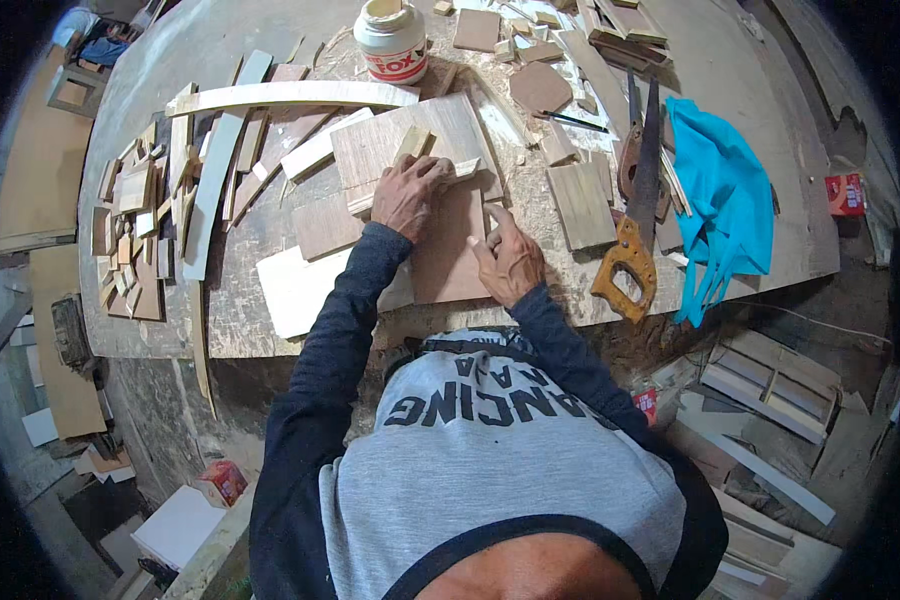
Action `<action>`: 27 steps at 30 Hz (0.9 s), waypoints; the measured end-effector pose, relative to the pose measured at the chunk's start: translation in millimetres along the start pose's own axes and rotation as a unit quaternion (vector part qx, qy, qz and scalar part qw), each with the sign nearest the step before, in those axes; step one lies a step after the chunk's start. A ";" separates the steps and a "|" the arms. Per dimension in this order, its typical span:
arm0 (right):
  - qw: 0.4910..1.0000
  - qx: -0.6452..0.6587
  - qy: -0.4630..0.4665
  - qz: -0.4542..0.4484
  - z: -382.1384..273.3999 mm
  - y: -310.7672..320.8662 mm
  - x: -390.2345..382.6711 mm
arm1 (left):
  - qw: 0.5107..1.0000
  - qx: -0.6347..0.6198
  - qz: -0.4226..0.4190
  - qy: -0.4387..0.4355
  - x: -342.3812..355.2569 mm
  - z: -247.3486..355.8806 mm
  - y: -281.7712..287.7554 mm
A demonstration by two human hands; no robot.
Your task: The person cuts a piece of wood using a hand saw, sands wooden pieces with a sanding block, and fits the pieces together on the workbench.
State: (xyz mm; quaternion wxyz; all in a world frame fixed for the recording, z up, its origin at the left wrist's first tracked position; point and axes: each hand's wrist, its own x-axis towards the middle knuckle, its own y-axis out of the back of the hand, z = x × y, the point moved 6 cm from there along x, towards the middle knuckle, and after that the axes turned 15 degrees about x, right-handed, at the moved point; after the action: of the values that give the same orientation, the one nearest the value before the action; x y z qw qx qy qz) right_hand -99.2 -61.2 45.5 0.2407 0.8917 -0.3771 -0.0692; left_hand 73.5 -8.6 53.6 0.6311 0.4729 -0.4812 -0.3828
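My left hand (pixel 410 197) is closed over a pale wooden strip (pixel 466 169), its fingertips pressed on the strip. Beneath it lie a wide light-brown board (pixel 370 150) and a reddish-brown board (pixel 445 265), close to the table's near edge. A short wood block (pixel 414 142) rests just beyond the fingers. At the right edge of the reddish-brown board, my right hand (pixel 511 262) has its thumb and fingers curled. A small pale bit shows between them, too small to name. Behind both hands stands an open white glue jar (pixel 391 45).
A handsaw (pixel 638 220) with a wooden handle lies on the right beside a turquoise cloth (pixel 720 190). A pencil (pixel 576 121) and an octagonal wood piece (pixel 540 88) are farther back. Wood offcuts (pixel 135 190) and a long grey strip (pixel 220 170) crowd the left of the worktable (pixel 240 320).
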 end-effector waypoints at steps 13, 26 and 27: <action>0.998 0.052 0.033 -0.005 20.1 9.0 7.5 | 0.999 -0.024 -0.007 0.043 -1.3 -4.0 -8.5; 0.992 0.123 -0.015 -0.024 15.4 13.1 10.3 | 0.999 -0.034 -0.013 0.011 20.5 1.0 -10.7; 0.986 0.160 -0.027 -0.030 20.3 12.1 10.4 | 0.999 -0.038 -0.008 0.006 21.7 1.4 -9.8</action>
State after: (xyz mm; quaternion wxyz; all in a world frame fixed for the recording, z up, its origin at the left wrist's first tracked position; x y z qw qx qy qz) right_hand -105.7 -83.4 34.2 0.0825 0.9276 -0.3623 -0.0388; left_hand 77.1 -31.8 49.6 0.6484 0.4549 -0.4587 -0.4028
